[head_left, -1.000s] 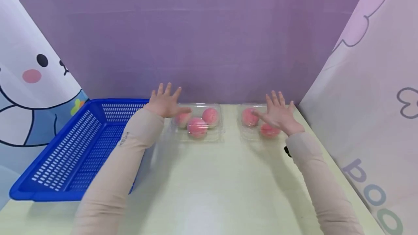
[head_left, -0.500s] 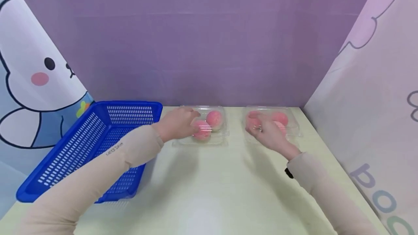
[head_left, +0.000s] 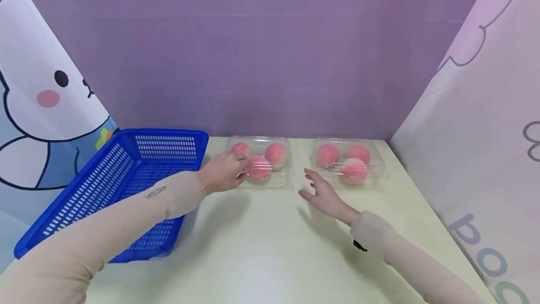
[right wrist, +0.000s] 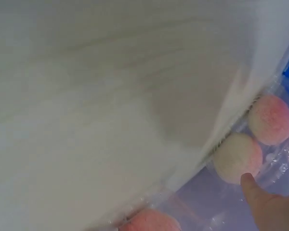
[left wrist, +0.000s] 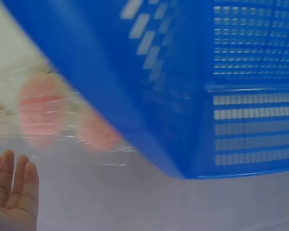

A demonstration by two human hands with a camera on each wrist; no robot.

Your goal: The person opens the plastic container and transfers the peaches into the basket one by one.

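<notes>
Two clear plastic clamshell boxes stand side by side near the back of the table, each with three pink peaches inside. My left hand (head_left: 223, 171) hovers at the front left corner of the left box (head_left: 276, 181), overlapping it in the head view and holding nothing. Its fingers (left wrist: 29, 185) look straight in the left wrist view, beside a peach (left wrist: 41, 108). In front of the gap between the boxes is my right hand (head_left: 325, 196), fingers extended and apart from the right box (head_left: 377, 172). The right wrist view catches its thumb (right wrist: 250, 187) overlapping a peach (right wrist: 238, 159).
A large blue perforated basket (head_left: 160, 250) stands on the left, partly behind my left sleeve (head_left: 143, 205). Purple cloth (head_left: 253, 60) rises behind the pale table (head_left: 261, 247). Printed panels flank both sides, the right one (head_left: 476, 154) close to the table's edge.
Both hands first came down toward the boxes. Since then the right hand has left the right box, moving left and nearer to me, while the left has drawn back slightly to the left.
</notes>
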